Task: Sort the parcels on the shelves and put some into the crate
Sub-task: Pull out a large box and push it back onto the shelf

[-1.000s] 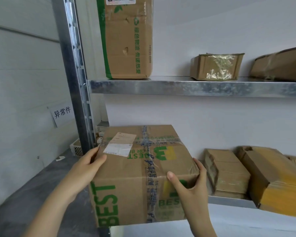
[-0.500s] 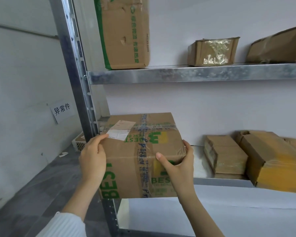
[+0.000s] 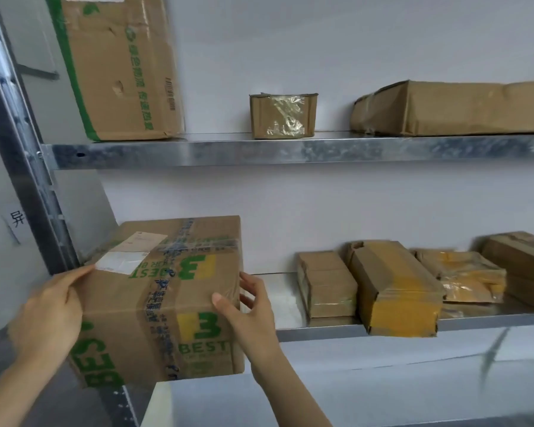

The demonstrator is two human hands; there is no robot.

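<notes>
A big cardboard box [image 3: 167, 291] printed "BEST" in green, taped and with a white label on top, sits at the left end of the lower shelf [image 3: 321, 332], its front overhanging the edge. My left hand [image 3: 47, 315] holds its left upper edge, thumb along the top. My right hand [image 3: 253, 315] is at the box's front right corner. Its thumb touches the front face and its fingers are spread straight beside the right side. No crate is in view.
Several smaller brown parcels [image 3: 392, 288] line the lower shelf to the right. The upper shelf [image 3: 290, 151] carries a tall green-striped box [image 3: 121, 72], a small box [image 3: 282, 115] and a flat parcel [image 3: 453, 107]. A steel post [image 3: 22, 167] stands at the left.
The BEST box has gone from held in front of the rack onto the lower shelf's left end. My right hand's fingers have loosened and spread. The view has swung right.
</notes>
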